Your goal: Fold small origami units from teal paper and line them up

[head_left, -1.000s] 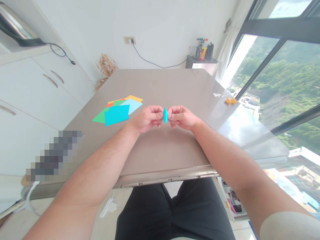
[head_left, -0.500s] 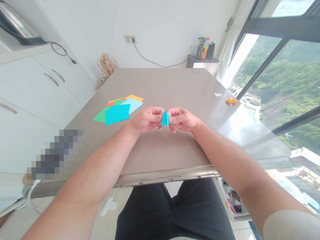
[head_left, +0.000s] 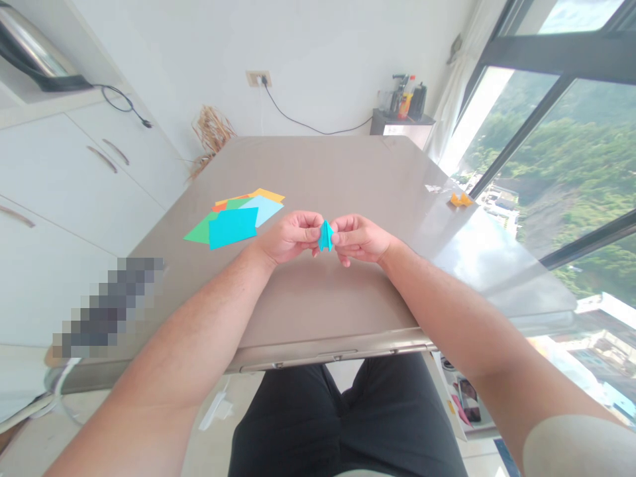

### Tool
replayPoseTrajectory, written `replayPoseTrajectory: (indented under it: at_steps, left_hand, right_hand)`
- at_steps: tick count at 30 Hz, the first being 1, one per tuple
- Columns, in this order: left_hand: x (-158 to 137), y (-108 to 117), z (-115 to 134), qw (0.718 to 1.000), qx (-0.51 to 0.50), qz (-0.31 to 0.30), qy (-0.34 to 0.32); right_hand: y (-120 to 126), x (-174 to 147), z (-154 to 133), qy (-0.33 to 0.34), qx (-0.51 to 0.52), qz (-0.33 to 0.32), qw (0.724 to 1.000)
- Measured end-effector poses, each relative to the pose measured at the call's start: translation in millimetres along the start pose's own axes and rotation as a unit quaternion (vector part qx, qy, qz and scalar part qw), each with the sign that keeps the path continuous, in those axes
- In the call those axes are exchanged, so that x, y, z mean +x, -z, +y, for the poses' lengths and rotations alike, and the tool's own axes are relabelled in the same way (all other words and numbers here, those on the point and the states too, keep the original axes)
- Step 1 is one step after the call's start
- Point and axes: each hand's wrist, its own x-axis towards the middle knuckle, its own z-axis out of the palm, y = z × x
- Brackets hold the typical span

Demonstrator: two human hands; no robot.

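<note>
A small folded piece of turquoise origami paper (head_left: 325, 236) is held up between my two hands, its pointed end away from me and its lower end split into narrow points. My left hand (head_left: 297, 236) pinches its left side between thumb and fingers. On the other side, my right hand (head_left: 362, 238) grips the right edge with thumb and forefinger, the lower fingers curled beneath. Left of my hands lies a flat turquoise sheet (head_left: 233, 228), on top of a fan of green, light blue, orange and yellow sheets (head_left: 268, 207).
The brown table (head_left: 328, 305) spreads under my forearms. A folded yellow paper piece (head_left: 461, 200) sits near its right edge by the window. At the left edge lies a pixelated dark object (head_left: 109, 308) with a white cable. Bottles (head_left: 406, 99) stand on a small cabinet behind.
The folded turquoise paper has shifted slightly left and looks a little narrower, its lower points more distinct. Both hands keep their pinch on it.
</note>
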Motion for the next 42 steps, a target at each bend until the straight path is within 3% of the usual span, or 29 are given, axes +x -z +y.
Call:
replayPoseTrajectory:
  at_steps: [4,11,18,32,38,42]
  left_hand:
    - [1,2,0,1.0,-0.001,-0.004,-0.002]
    - [0,9,-1,0.998,0.006,0.059,-0.006]
    - [0,5,1,0.996,0.042,0.065,0.034]
    - [0,0,4,0.991,0.103,0.084,0.018]
    - [3,2,-3,0.975,0.179,0.129,-0.007]
    - [7,2,-11,0.955,0.214,0.197,-0.062]
  right_hand:
    - [2,1,1,-0.004,0.007,0.001,1.0]
    - [2,1,-1,0.0,0.003,0.103,0.995]
    - [1,3,-1,-0.005,-0.023,0.138,0.99]
    - [4,3,2,0.002,-0.025,0.148,0.989]
    - [5,7,8,0.038,-0.137,0.246,0.959]
    - [1,10,9,0.073,-0.169,0.303,0.935]
